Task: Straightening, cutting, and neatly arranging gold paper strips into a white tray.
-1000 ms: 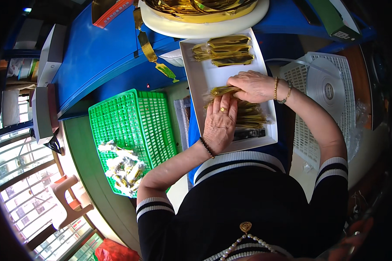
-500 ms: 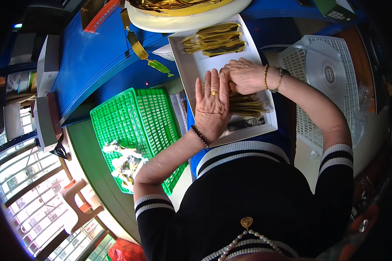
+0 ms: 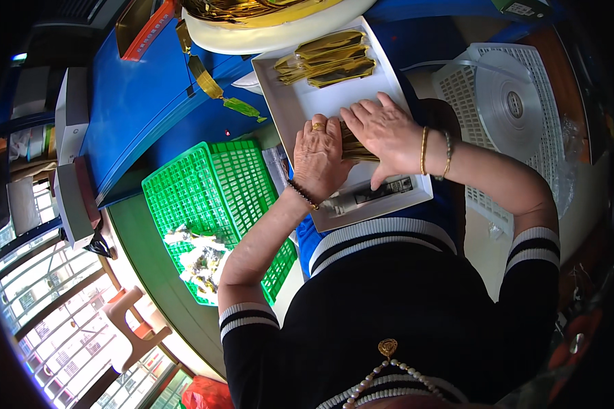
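A shallow white box [image 3: 382, 204] rests on my lap. My left hand [image 3: 319, 158] is curled round the left end of a bundle of gold foil packets [image 3: 356, 146] inside it. My right hand [image 3: 392, 142] lies over the bundle's other end, its fingers spread and thumb apart. The two hands hide most of this bundle. Another set of gold packets [image 3: 334, 58] sits in rows at the box's far end. Near the closest wall, a dark label-like strip [image 3: 385, 189] shows on the box floor.
A green plastic basket [image 3: 235, 170] with crumpled wrappers stands at left. To the right, a white basket [image 3: 457, 85] carries a large reel of clear strip [image 3: 508, 109]. Beyond the box is a white round tub [image 3: 218, 39] of gold packets; a strip of joined packets [image 3: 205, 80] dangles beside it.
My hands have shifted apart; the left fingers have bent round the bundle and the right hand has spread out. The bundle has moved away from the near wall, baring the box floor there.
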`<state>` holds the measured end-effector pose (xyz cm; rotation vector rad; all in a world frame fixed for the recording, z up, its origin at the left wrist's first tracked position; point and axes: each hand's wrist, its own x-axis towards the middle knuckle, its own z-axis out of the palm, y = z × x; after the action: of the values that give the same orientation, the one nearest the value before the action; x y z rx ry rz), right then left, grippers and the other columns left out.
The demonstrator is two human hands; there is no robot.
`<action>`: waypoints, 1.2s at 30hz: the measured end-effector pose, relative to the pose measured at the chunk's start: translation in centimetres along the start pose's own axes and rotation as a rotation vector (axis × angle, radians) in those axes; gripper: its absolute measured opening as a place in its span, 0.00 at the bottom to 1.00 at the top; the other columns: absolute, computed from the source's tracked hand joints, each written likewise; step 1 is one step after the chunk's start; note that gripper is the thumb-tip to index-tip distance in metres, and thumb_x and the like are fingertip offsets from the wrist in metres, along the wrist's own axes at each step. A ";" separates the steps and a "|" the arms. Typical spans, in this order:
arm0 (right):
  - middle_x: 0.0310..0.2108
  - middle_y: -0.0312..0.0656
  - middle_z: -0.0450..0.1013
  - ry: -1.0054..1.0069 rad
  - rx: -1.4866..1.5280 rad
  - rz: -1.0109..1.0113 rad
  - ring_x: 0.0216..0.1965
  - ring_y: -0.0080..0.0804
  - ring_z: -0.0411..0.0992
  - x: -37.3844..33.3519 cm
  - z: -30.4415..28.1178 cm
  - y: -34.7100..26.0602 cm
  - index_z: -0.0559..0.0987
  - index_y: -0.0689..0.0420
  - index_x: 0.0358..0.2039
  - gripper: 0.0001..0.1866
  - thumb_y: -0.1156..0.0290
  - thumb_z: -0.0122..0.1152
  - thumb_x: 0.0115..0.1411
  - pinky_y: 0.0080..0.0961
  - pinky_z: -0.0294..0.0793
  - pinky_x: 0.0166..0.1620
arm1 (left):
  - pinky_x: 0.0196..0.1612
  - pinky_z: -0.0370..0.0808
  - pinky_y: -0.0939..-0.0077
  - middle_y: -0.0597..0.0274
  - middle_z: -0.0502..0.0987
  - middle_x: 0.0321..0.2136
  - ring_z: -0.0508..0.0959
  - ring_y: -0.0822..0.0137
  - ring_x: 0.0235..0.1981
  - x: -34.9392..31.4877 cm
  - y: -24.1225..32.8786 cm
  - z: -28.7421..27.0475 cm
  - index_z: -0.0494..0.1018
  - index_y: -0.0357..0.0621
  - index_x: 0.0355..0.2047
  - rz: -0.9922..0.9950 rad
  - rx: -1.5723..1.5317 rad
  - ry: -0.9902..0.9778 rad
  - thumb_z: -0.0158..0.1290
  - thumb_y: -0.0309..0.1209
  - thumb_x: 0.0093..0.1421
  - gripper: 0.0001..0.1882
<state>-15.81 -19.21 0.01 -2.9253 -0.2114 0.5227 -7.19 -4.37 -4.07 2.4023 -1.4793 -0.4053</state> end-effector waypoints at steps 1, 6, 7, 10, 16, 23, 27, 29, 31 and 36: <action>0.48 0.49 0.65 0.001 0.001 0.007 0.51 0.39 0.63 -0.2 1.3 -0.4 0.60 0.71 0.55 0.57 0.46 0.74 0.30 0.35 0.54 0.57 | 0.47 0.64 0.59 0.49 0.66 0.44 0.68 0.52 0.46 -0.1 0.1 0.1 0.63 0.35 0.48 -0.006 -0.018 -0.018 0.65 0.39 0.40 0.37; 0.37 0.41 0.68 0.381 -0.082 -0.007 0.44 0.32 0.65 0.4 2.8 0.8 0.67 0.63 0.47 0.31 0.68 0.66 0.41 0.31 0.59 0.52 | 0.45 0.65 0.59 0.50 0.70 0.40 0.70 0.52 0.43 0.2 -0.2 -0.1 0.65 0.39 0.44 0.020 -0.019 0.098 0.65 0.38 0.40 0.33; 0.38 0.40 0.66 0.300 0.014 -0.041 0.45 0.33 0.64 0.9 2.3 1.3 0.66 0.62 0.47 0.34 0.66 0.69 0.39 0.31 0.59 0.53 | 0.44 0.65 0.58 0.50 0.71 0.40 0.71 0.51 0.43 0.5 -0.6 -0.4 0.64 0.40 0.45 -0.022 -0.004 0.050 0.65 0.37 0.39 0.33; 0.36 0.38 0.66 0.381 -0.075 -0.039 0.43 0.32 0.64 2.3 2.2 1.8 0.67 0.60 0.44 0.31 0.66 0.69 0.39 0.30 0.59 0.51 | 0.43 0.66 0.58 0.50 0.71 0.39 0.71 0.51 0.41 1.1 -1.1 -0.5 0.64 0.40 0.45 0.004 0.035 0.101 0.65 0.37 0.40 0.34; 0.39 0.44 0.65 0.306 -0.098 0.040 0.45 0.36 0.64 0.0 3.7 0.8 0.64 0.63 0.50 0.42 0.58 0.72 0.37 0.32 0.60 0.51 | 0.44 0.67 0.60 0.52 0.71 0.36 0.71 0.53 0.41 0.3 0.0 0.6 0.62 0.38 0.46 0.166 0.121 0.091 0.64 0.36 0.37 0.36; 0.34 0.43 0.66 0.361 -0.031 0.044 0.42 0.37 0.65 2.9 2.7 3.4 0.68 0.59 0.39 0.31 0.61 0.71 0.36 0.31 0.59 0.49 | 0.42 0.67 0.60 0.52 0.70 0.36 0.71 0.53 0.41 3.9 -2.6 0.3 0.66 0.41 0.35 0.144 0.114 0.102 0.61 0.34 0.37 0.25; 0.33 0.43 0.66 0.322 -0.010 0.022 0.40 0.37 0.65 1.1 3.8 2.7 0.69 0.59 0.36 0.29 0.60 0.71 0.36 0.31 0.59 0.49 | 0.42 0.66 0.60 0.52 0.69 0.37 0.70 0.54 0.42 2.6 -1.7 0.6 0.66 0.41 0.35 0.196 0.123 0.076 0.61 0.35 0.36 0.26; 0.32 0.41 0.66 0.421 0.086 -0.005 0.39 0.37 0.65 0.8 3.1 2.3 0.68 0.58 0.33 0.28 0.59 0.71 0.35 0.32 0.59 0.48 | 0.43 0.66 0.60 0.52 0.70 0.36 0.70 0.54 0.42 2.6 -1.8 0.2 0.66 0.41 0.36 0.197 0.080 0.052 0.62 0.35 0.34 0.27; 0.38 0.46 0.66 0.231 0.128 0.054 0.45 0.39 0.64 0.9 2.6 2.8 0.69 0.60 0.41 0.34 0.57 0.72 0.35 0.35 0.58 0.53 | 0.43 0.65 0.60 0.53 0.70 0.36 0.70 0.54 0.42 3.3 -1.9 -0.1 0.66 0.40 0.37 0.160 0.069 0.009 0.62 0.35 0.33 0.28; 0.61 0.53 0.51 0.592 0.144 0.107 0.64 0.45 0.49 -1.3 2.9 0.6 0.57 0.64 0.59 0.54 0.50 0.72 0.36 0.41 0.45 0.65 | 0.44 0.64 0.60 0.53 0.70 0.36 0.71 0.54 0.42 3.2 -1.9 -0.6 0.64 0.41 0.40 0.119 0.098 -0.013 0.63 0.36 0.34 0.32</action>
<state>-17.94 -19.62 -2.38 -2.8062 0.0580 -0.3119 -4.08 -6.37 -4.54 2.3732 -1.6747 -0.3285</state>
